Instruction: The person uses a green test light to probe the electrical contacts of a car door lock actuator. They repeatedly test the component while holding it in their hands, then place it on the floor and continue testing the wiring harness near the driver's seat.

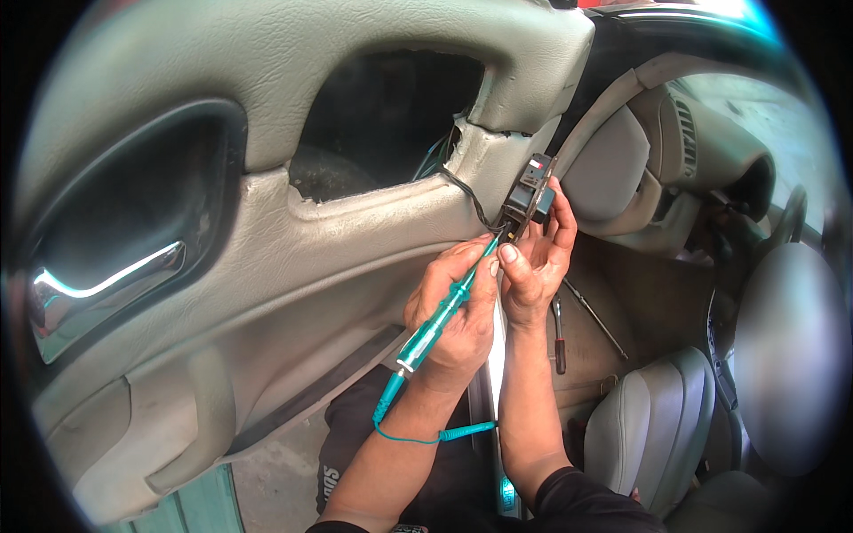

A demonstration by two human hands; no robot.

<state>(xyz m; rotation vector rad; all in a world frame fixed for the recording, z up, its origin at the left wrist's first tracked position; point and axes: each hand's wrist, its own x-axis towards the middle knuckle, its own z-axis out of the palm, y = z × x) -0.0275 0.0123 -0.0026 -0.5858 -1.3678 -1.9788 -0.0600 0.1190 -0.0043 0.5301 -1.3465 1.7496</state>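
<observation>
My left hand (469,336) is closed around the teal handle of a circuit test light (425,341). The tester's tip points up to the lower end of a black switch module (530,194), where the wires enter; whether it touches metal is too small to tell. My right hand (537,271) grips that module from the right and below, thumb in front and fingers behind. Dark wires (468,190) run from it into the opening (382,124) in the beige door panel (346,222). From the tester's lower end a teal cord (404,438) loops across to my right forearm.
A chrome door handle (111,284) sits in a dark recess at left. On the car floor lie a tool with a red-and-black grip (559,342) and a long metal rod (595,318). A grey seat (653,422) and steering wheel (793,213) are at right.
</observation>
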